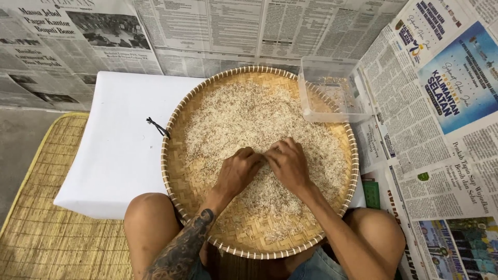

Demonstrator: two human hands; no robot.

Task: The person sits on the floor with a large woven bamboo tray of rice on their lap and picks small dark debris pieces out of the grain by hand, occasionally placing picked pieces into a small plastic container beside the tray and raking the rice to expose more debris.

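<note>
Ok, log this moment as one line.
left hand: on rice | right hand: on rice | woven tray: on lap | clear tub: at rim

Home floor: newspapers (207, 31) spread about, woven mat (46, 207).

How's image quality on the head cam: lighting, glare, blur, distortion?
Head view: soft, even daylight, no hard shadows; white board near blown out, no glare elsewhere; left hand and right hand on the rice fairly sharp; wide-angle bending at the newspaper edges.
</note>
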